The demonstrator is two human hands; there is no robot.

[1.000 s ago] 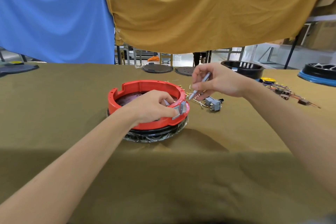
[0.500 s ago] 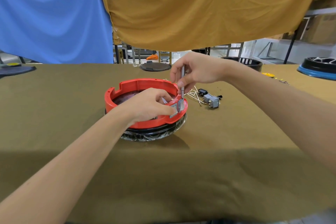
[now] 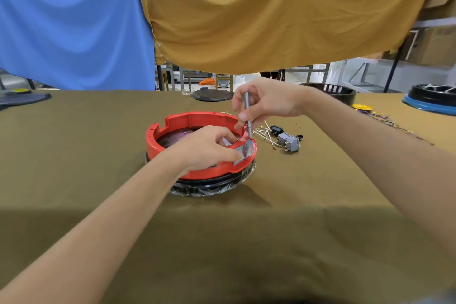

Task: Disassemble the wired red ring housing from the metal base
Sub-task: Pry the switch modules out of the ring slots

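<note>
The red ring housing (image 3: 187, 119) sits on a dark round metal base (image 3: 214, 184) in the middle of the table. My left hand (image 3: 204, 148) reaches over the ring's near right rim and pinches a small grey switch block (image 3: 240, 153) mounted there. A second grey block (image 3: 249, 148) sits beside it. My right hand (image 3: 266, 103) holds a thin grey screwdriver (image 3: 248, 116) upright, its tip down on that second block. The ring's inside is partly hidden by my left hand.
Loose grey switches (image 3: 288, 142), a small black part (image 3: 275, 129) and thin wires (image 3: 264, 133) lie right of the ring. Black discs (image 3: 212, 94) and a black ring (image 3: 338, 92) stand at the back, a blue-rimmed part (image 3: 431, 100) far right. Blue and yellow cloths hang behind.
My right hand moved left from above the loose switches to the ring and turned the screwdriver upright with its tip on the grey block. My left hand stayed on the rim.
</note>
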